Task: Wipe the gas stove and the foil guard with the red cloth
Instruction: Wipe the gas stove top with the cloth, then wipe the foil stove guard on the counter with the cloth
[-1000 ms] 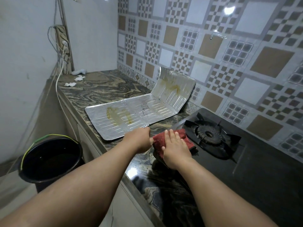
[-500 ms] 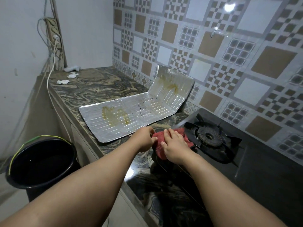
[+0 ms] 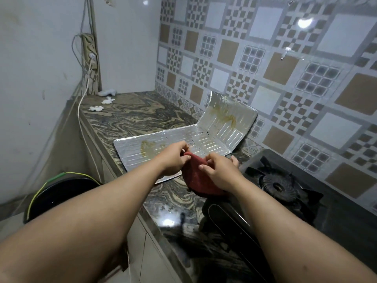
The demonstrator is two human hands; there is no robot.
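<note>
— Patterned brown-and-grey tiles ran behind the marbled worktop (image 3: 132, 119), didn't they? Where was the red cloth (image 3: 199, 178) in the head view?

— Off the surface, held up between both hands, just in front of the foil guard's near edge and beside the left corner of the gas stove (image 3: 306, 201). It hung limp, bunched at the top and sagging at the bottom.

— And the hands?

— The left hand (image 3: 173, 160) pinched the cloth's upper edge with curled fingers. The right hand (image 3: 219, 172) gripped the other side, thumb across the front and fingers tucked behind.

— How would that cloth handle, you reckon?

— Soft and light, I'd judge, no stiffness at all. It looked dark and heavy in its fall, possibly damp, though I couldn't be sure. Best gathered into a pad under the palm, so it pushes instead of dragging.

— And the foil guard (image 3: 183, 139)?

— That's the delicate one. Thin ribbed foil, one panel flat on the worktop, the far one bent up against the tiles. Yellowish-brown stains on both. I'd guess it creases or slides easily, so one hand ought to steady a flat edge while the other wipes.

— The stove?

— Black, glossy, rigid, with a dark burner grate (image 3: 279, 184). It would take firm pressure.
</note>
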